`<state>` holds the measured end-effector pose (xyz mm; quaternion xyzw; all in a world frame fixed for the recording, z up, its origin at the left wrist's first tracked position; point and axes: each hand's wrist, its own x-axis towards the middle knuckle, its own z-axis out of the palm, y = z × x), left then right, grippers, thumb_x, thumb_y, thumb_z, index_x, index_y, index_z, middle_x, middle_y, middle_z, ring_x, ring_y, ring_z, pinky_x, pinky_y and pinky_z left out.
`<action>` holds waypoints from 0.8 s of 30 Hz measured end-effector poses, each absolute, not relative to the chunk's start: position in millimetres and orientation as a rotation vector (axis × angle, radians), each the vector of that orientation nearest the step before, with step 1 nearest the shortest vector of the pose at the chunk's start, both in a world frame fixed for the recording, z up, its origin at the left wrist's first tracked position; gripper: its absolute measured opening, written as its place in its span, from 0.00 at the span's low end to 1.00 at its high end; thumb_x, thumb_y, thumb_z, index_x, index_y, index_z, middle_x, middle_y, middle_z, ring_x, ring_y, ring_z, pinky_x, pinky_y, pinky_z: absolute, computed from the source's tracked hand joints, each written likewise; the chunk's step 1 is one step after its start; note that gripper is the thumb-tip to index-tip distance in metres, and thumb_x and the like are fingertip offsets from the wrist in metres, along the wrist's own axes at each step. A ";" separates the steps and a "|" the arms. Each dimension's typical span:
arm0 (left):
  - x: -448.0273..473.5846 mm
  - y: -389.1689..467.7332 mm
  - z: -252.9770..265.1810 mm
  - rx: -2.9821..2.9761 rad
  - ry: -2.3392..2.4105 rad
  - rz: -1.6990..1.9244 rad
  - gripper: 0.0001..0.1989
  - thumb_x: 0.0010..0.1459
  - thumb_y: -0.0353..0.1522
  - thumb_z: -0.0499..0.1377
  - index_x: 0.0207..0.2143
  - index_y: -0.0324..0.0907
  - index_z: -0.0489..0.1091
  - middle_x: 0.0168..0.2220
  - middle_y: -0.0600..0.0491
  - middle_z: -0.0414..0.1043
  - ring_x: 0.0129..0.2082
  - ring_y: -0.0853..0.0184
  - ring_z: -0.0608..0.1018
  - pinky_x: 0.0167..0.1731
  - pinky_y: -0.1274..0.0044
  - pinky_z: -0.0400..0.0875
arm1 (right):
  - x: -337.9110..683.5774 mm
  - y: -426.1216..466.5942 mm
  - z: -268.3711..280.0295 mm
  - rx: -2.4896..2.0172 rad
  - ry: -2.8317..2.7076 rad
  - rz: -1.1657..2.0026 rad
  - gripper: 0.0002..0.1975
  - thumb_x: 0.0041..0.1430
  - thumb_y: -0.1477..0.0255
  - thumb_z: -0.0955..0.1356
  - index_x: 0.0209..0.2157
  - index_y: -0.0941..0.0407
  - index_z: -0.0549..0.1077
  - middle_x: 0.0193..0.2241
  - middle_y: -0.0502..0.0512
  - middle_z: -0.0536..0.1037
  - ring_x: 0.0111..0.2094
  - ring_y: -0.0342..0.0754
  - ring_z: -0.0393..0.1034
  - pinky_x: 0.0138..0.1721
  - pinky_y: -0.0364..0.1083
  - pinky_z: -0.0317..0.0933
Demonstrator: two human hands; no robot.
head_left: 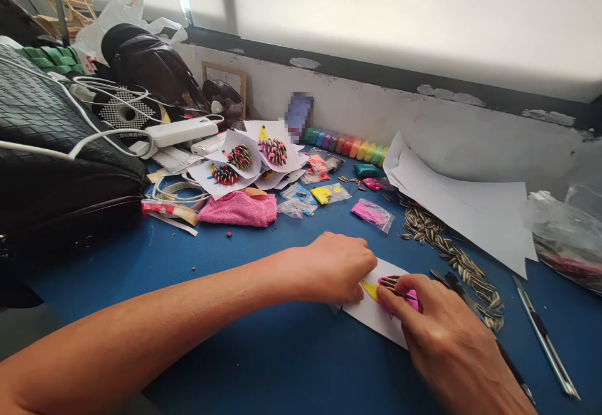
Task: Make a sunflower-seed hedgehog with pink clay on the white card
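We cannot tell what the upright blue object [299, 116] is, for it is blurred into squares. The right hand [446, 333] covers a part of the pink clay [413, 300], so we do not see exactly what its fingers touch. The left hand [339, 267] hides one end of the white paper [371, 318]. A black tool [516, 370] goes partly behind the right hand. Our view cuts off the black bag [56, 126] at left and the plastic bag [564, 230] at right.

- No wording could be read with certainty.
- The dotted black disc [134, 118] bore a row of pale characters along its lower edge, too small to make out.
- Red marks on the white plastic bag [115, 20] were likewise illegible.
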<state>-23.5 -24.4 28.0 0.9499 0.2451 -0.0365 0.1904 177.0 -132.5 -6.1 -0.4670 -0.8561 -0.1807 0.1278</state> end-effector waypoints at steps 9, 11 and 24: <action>-24.4 -25.7 30.5 2.654 0.694 -0.094 0.11 0.57 0.33 0.60 0.43 0.42 0.74 0.43 0.50 0.72 0.36 0.62 0.78 0.28 0.74 0.63 | 173.7 -134.1 -1.6 -1.394 -2.427 -0.535 0.16 0.64 0.79 0.62 0.47 0.54 0.78 0.38 0.59 0.75 0.32 0.46 0.70 0.30 0.44 0.63; -24.6 -25.5 30.3 2.652 0.699 -0.099 0.10 0.57 0.33 0.61 0.42 0.42 0.74 0.43 0.50 0.72 0.36 0.62 0.78 0.27 0.74 0.62 | 173.7 -133.2 -4.4 -1.393 -2.459 -0.494 0.17 0.63 0.80 0.61 0.46 0.53 0.77 0.38 0.59 0.76 0.33 0.46 0.71 0.31 0.43 0.64; -26.3 -21.8 24.5 2.537 0.708 -0.006 0.10 0.54 0.32 0.62 0.40 0.43 0.75 0.41 0.50 0.74 0.36 0.62 0.77 0.32 0.74 0.64 | 174.2 -139.3 8.8 -1.423 -2.241 -0.604 0.15 0.66 0.78 0.62 0.49 0.57 0.76 0.40 0.62 0.72 0.32 0.46 0.67 0.31 0.47 0.66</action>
